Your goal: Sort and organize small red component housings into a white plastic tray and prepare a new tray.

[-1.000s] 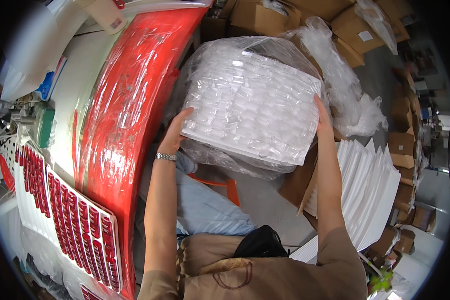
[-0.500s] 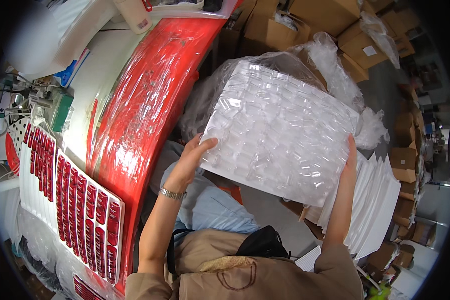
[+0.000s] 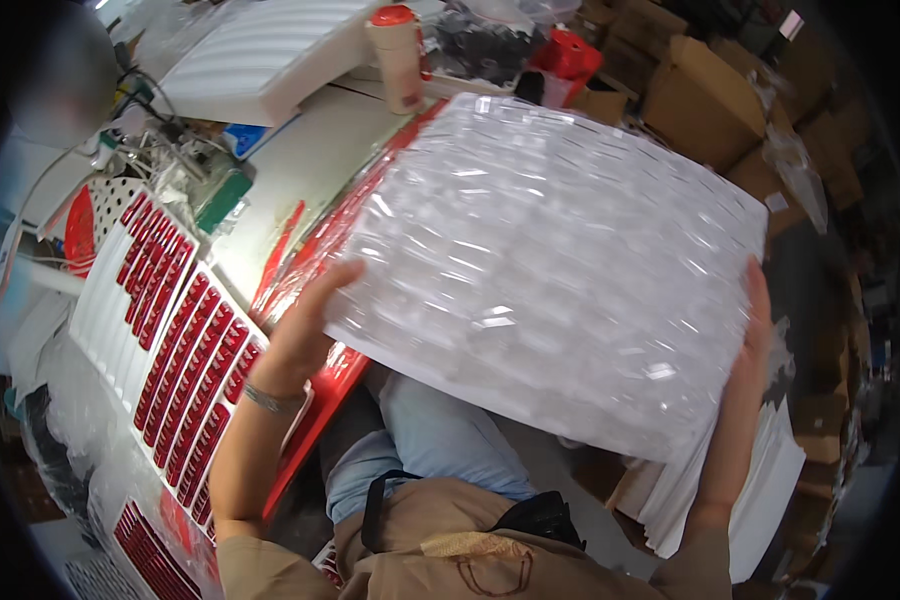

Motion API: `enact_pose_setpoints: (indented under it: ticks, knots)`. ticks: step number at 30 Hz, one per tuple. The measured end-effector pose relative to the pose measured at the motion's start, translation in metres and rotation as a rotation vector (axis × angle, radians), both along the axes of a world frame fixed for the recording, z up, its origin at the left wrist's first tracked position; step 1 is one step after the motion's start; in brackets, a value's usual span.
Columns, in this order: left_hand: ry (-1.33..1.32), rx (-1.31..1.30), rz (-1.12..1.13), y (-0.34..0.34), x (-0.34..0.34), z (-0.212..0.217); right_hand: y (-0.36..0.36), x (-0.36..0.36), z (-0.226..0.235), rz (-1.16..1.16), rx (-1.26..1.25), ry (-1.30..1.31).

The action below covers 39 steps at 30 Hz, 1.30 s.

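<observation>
Clear plastic film covers the big square stack of white moulded blister trays (image 3: 560,270), and this stack is now in the air, over the person's lap and the near edge of the white counter (image 3: 300,170), tilted with its far side higher. Both hands are spread flat and pressed against opposite sides of it: the left hand (image 3: 305,335), with a thin metal bracelet on the wrist, supports the near left corner from below, and the right hand (image 3: 755,325) pushes on the right edge with the fingers pointing up. Nothing is pinched; the stack stays up only by pressure from both sides, so I judge that the squeeze should be equal and firm, because the smooth film can slip on the palms. It would be better to bring the left palm more under the bottom and to keep the stack level, so the trays inside do not slide. On the counter to the left lie white trays filled with rows of small red pieces (image 3: 185,330), a long red glossy plastic sheet (image 3: 320,260) and, far, a beige bottle with a red cap (image 3: 398,55); the stack should pass clear of these. Brown cardboard boxes (image 3: 710,95) stand far right.
</observation>
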<state>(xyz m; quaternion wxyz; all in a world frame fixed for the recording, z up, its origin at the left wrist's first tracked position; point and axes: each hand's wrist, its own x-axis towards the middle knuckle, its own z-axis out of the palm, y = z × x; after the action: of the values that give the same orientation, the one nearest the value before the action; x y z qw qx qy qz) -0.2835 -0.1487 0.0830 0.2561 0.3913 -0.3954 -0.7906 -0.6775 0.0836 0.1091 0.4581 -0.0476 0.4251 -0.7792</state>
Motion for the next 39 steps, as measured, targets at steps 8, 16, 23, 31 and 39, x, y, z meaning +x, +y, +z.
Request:
enact_pose_setpoints:
  ticks: [8,16,23,31,39]
  knots:
    - [-0.205,-0.046,0.328,-0.108,0.101,0.004,-0.199,0.064,-0.058,0.399,-0.155,-0.055]
    - [-0.375,-0.07,0.19,-0.177,0.13,-0.018,-0.252,0.109,-0.084,0.345,-0.118,0.008]
    - [-0.278,-0.047,0.095,-0.225,0.148,-0.049,-0.284,0.115,-0.089,0.4,-0.086,0.013]
    - [-0.358,-0.144,0.114,-0.213,0.178,-0.02,-0.242,0.09,-0.055,0.571,0.321,0.313]
    - [-0.369,-0.446,0.455,-0.125,0.202,0.016,-0.353,0.215,0.023,0.525,-0.05,0.652]
